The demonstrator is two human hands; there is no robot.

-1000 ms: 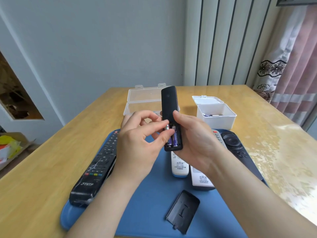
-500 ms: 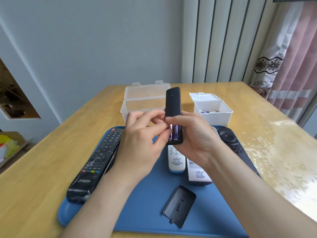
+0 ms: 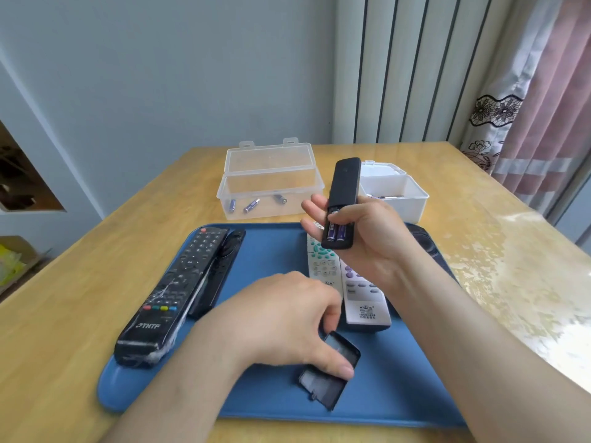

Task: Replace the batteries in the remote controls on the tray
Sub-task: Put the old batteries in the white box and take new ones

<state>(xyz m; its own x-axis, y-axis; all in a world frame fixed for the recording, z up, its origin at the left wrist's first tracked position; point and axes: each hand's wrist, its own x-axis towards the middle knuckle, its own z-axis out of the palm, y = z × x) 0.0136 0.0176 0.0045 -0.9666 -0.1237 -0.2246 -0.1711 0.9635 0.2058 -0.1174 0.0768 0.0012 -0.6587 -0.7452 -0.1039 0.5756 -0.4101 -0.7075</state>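
Left hand has dropped from the remote to the tray, lower centre, pinching the battery cover and hiding its upper edge. Right hand grips the remote, centre; two batteries seated. Clear box behind.

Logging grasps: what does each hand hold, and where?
Right hand grips the black remote round its open battery end; left hand pinches the battery cover by its upper end.
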